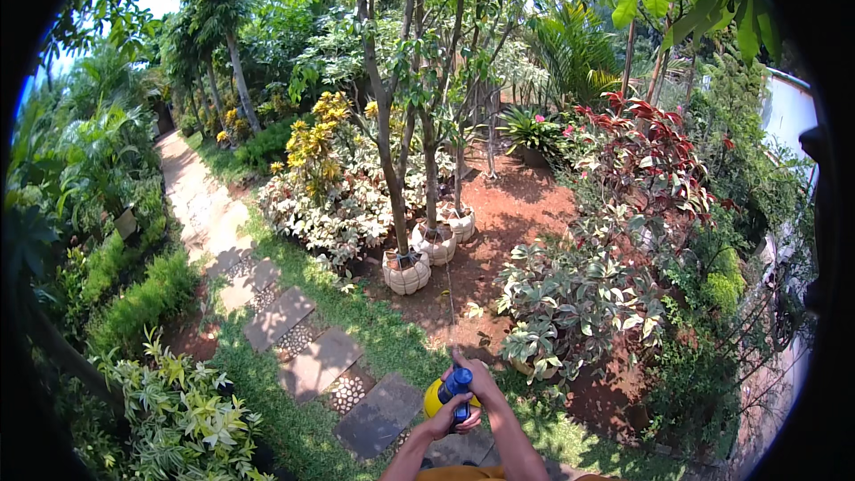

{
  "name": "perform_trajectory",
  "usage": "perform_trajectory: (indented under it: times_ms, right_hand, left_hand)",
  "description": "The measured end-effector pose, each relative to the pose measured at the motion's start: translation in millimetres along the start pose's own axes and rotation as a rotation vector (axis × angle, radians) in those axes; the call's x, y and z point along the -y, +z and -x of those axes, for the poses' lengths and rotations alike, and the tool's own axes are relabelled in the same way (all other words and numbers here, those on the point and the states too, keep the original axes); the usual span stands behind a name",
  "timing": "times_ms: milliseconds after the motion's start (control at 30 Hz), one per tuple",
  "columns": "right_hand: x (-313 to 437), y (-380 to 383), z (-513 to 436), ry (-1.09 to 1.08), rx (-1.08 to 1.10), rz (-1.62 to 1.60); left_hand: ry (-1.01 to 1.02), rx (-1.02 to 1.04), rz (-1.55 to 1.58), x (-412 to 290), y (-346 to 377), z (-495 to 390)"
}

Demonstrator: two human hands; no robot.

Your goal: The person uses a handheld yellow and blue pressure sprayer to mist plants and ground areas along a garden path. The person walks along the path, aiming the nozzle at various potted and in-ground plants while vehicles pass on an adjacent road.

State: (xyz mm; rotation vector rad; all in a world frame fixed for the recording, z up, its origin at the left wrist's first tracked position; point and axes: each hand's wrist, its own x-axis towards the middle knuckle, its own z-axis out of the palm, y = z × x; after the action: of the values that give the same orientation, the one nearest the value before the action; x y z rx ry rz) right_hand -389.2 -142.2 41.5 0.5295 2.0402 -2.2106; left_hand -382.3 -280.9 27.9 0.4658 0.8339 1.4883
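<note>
Near the bottom of the view I hold a hand pump sprayer with a yellow bottle (433, 399) and a blue head (456, 382). My left hand (449, 419) is wrapped around the blue handle on the near side. Farther forward, my right hand (478, 379) grips the head close to the nozzle, one finger extended. A thin line, apparently a water jet (451, 297), runs from the sprayer toward the potted trees. Three slender trees stand ahead, their root balls wrapped in pale cloth; the nearest wrapped root ball (406, 272) shows tied cords.
Stepping slabs (320, 364) with pebble strips cross the grass (394, 321) at left. Variegated shrubs (574, 300) stand on red soil (514, 204) at right. A yellow-leaved croton (319, 140) grows beside the trees. A pale wall (788, 110) borders the far right.
</note>
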Motion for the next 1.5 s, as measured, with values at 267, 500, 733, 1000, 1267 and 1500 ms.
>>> perform_trajectory:
  times_ms: [267, 500, 733, 1000, 1267, 1500]
  right_hand:
    - [-6.3, 0.6, -7.5, 0.107, 0.042, -0.109]
    - [-10.1, 2.1, -3.5, 0.144, 0.064, -0.233]
    - [1.0, 5.9, -2.3, 0.0, -0.001, -0.029]
    - [32.9, 13.9, 18.9, -0.245, -0.048, 0.091]
    - [22.8, 12.9, 8.4, -0.334, -0.005, 0.047]
    - [19.9, 17.1, 4.9, -0.247, -0.042, 0.078]
  left_hand:
    - [-0.051, 0.022, 0.146, -0.7, 3.6, -0.4]
    - [-0.06, 0.002, 0.195, 1.4, -2.5, -1.9]
    - [0.018, 0.023, 0.092, 3.6, -6.6, -0.7]
    - [0.136, -0.058, -0.105, 6.1, -17.2, 0.4]
    - [0.11, -0.167, -0.193, 4.5, -15.8, 5.8]
    - [0.073, -0.047, -0.154, 5.1, -22.4, 8.4]
